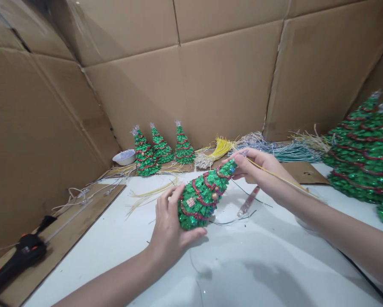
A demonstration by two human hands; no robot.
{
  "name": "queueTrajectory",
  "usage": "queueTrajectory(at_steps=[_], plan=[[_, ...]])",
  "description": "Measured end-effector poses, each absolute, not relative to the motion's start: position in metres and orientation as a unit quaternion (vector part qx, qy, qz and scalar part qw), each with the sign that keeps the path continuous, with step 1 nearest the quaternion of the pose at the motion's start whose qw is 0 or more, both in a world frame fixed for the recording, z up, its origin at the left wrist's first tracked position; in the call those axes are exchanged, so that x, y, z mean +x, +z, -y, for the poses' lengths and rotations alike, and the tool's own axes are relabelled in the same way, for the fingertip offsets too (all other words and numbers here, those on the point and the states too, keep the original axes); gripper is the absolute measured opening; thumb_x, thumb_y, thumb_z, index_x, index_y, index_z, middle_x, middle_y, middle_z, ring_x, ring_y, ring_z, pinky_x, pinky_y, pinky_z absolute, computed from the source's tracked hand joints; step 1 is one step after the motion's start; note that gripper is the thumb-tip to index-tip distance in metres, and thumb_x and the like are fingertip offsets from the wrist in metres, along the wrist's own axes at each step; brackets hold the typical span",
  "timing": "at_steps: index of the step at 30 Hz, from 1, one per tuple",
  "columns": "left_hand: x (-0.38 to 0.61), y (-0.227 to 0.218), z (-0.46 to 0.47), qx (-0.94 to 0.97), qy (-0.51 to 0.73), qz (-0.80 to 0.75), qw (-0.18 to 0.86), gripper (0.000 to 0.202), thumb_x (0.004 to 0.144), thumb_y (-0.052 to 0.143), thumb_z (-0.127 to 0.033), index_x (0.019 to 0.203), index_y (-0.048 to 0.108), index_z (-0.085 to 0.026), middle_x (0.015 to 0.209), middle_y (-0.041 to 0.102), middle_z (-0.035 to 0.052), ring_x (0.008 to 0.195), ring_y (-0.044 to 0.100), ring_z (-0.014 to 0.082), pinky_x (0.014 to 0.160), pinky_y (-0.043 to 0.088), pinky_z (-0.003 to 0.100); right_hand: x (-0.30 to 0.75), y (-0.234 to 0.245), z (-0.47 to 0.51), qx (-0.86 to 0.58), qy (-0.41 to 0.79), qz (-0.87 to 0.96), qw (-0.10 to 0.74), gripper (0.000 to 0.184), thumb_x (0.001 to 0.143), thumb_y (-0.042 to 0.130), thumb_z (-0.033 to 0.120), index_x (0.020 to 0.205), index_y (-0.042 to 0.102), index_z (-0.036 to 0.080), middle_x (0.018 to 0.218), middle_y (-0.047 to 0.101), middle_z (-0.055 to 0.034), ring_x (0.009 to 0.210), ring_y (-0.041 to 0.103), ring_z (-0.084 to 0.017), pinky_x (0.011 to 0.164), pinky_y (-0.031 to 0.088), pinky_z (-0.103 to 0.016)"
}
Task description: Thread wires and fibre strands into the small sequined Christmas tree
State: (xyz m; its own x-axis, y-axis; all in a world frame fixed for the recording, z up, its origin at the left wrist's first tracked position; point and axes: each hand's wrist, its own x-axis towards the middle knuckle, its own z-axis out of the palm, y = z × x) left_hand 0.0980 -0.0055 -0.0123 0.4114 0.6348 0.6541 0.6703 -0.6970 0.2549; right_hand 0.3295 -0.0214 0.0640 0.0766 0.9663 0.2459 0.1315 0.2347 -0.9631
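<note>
My left hand (pixel 169 226) grips the base of a small green sequin Christmas tree (pixel 204 194) with red garland, tilted so its tip points up and right. My right hand (pixel 258 170) pinches at the tree's tip and holds a thin yellow wire (pixel 284 180) that trails back over my wrist. A clear glue stick (pixel 248 201) lies on the white table (pixel 258 264) just under the right hand.
Three finished little trees (pixel 161 147) stand at the back by a white bowl (pixel 124 157). Bundles of yellow (pixel 219 149) and grey-blue wires (pixel 284 150) lie along the cardboard wall (pixel 210 76). A pile of trees (pixel 364 149) fills the right. A black and orange glue gun (pixel 21 251) rests at left.
</note>
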Motion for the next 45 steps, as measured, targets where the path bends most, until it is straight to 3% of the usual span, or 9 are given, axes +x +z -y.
queueTrajectory(at_steps=[3, 5, 9, 16, 20, 28, 33, 37, 45], plan=[[0.089, -0.003, -0.001, -0.801, -0.453, 0.388, 0.051, 0.04, 0.084, 0.046, -0.038, 0.118, 0.04, -0.019, 0.114, 0.047, 0.0122, 0.108, 0.045, 0.0247, 0.087, 0.04, 0.041, 0.331, 0.063, 0.021, -0.5, 0.362, 0.563, 0.55, 0.028, 0.08, 0.052, 0.046, 0.08, 0.053, 0.019, 0.085, 0.064, -0.0047, 0.069, 0.063, -0.013, 0.057, 0.05, -0.023], [0.082, 0.005, -0.003, -0.777, -0.482, 0.399, 0.07, 0.01, 0.085, 0.045, -0.027, 0.08, 0.051, -0.02, 0.086, 0.054, 0.0045, 0.087, 0.052, 0.0189, 0.076, 0.041, 0.034, 0.333, 0.062, 0.019, -0.513, 0.348, 0.559, 0.551, 0.026, 0.082, 0.05, 0.044, 0.081, 0.052, 0.018, 0.084, 0.064, -0.0042, 0.069, 0.063, -0.012, 0.058, 0.049, -0.022], [0.074, 0.016, 0.001, -0.804, -0.446, 0.392, 0.039, 0.034, 0.086, 0.042, -0.026, 0.052, 0.038, -0.019, 0.052, 0.044, -0.0028, 0.056, 0.045, 0.0135, 0.062, 0.035, 0.03, 0.334, 0.061, 0.016, -0.525, 0.332, 0.554, 0.554, 0.025, 0.083, 0.049, 0.042, 0.081, 0.051, 0.017, 0.083, 0.063, -0.0046, 0.067, 0.064, -0.013, 0.056, 0.048, -0.022], [0.087, 0.011, 0.014, -0.651, -0.359, 0.575, -0.343, 0.046, 0.08, 0.037, -0.057, 0.055, 0.038, -0.019, 0.049, 0.036, -0.0044, 0.044, 0.036, 0.0103, 0.045, 0.029, 0.024, 0.333, 0.062, 0.021, -0.52, 0.298, 0.579, 0.553, 0.025, 0.083, 0.048, 0.04, 0.077, 0.05, 0.017, 0.08, 0.062, -0.004, 0.065, 0.064, -0.012, 0.052, 0.047, -0.02], [0.095, 0.008, 0.014, -0.575, -0.361, 0.537, -0.501, 0.04, 0.075, 0.047, -0.056, 0.073, 0.052, -0.016, 0.063, 0.05, -0.0004, 0.052, 0.045, 0.0111, 0.047, 0.034, 0.023, 0.33, 0.064, 0.026, -0.528, 0.268, 0.584, 0.556, 0.027, 0.082, 0.049, 0.042, 0.072, 0.048, 0.017, 0.072, 0.06, -0.0022, 0.063, 0.063, -0.013, 0.05, 0.049, -0.021], [0.093, 0.01, 0.005, -0.597, -0.332, 0.4, -0.611, 0.026, 0.067, 0.068, -0.034, 0.084, 0.062, -0.015, 0.086, 0.066, 0.0068, 0.078, 0.058, 0.0175, 0.077, 0.041, 0.028, 0.332, 0.067, 0.024, -0.544, 0.303, 0.538, 0.568, 0.026, 0.081, 0.052, 0.04, 0.069, 0.047, 0.017, 0.065, 0.058, -0.001, 0.055, 0.063, -0.013, 0.049, 0.05, -0.022], [0.087, 0.023, -0.003, -0.576, -0.35, 0.382, -0.633, 0.03, 0.067, 0.069, -0.039, 0.082, 0.066, -0.013, 0.089, 0.069, 0.0081, 0.081, 0.062, 0.0193, 0.075, 0.044, 0.027, 0.341, 0.068, 0.018, -0.54, 0.363, 0.493, 0.577, 0.026, 0.081, 0.053, 0.039, 0.067, 0.045, 0.018, 0.047, 0.055, 0.0004, 0.044, 0.06, -0.012, 0.044, 0.048, -0.021], [0.08, 0.03, -0.005, -0.541, -0.367, 0.354, -0.669, 0.036, 0.072, 0.065, -0.036, 0.101, 0.065, -0.015, 0.096, 0.069, 0.0079, 0.083, 0.064, 0.0197, 0.074, 0.047, 0.027, 0.344, 0.064, 0.015, -0.522, 0.396, 0.478, 0.585, 0.026, 0.079, 0.054, 0.042, 0.07, 0.046, 0.019, 0.049, 0.058, -0.0003, 0.045, 0.061, -0.013, 0.044, 0.049, -0.021], [0.075, 0.019, -0.011, -0.515, -0.401, 0.335, -0.68, 0.041, 0.072, 0.065, -0.026, 0.111, 0.059, -0.018, 0.113, 0.063, 0.0083, 0.101, 0.059, 0.0218, 0.086, 0.046, 0.027, 0.325, 0.068, 0.029, -0.504, 0.369, 0.518, 0.584, 0.029, 0.08, 0.055, 0.042, 0.067, 0.046, 0.018, 0.058, 0.058, 0.0001, 0.057, 0.064, -0.012, 0.051, 0.051, -0.02]])
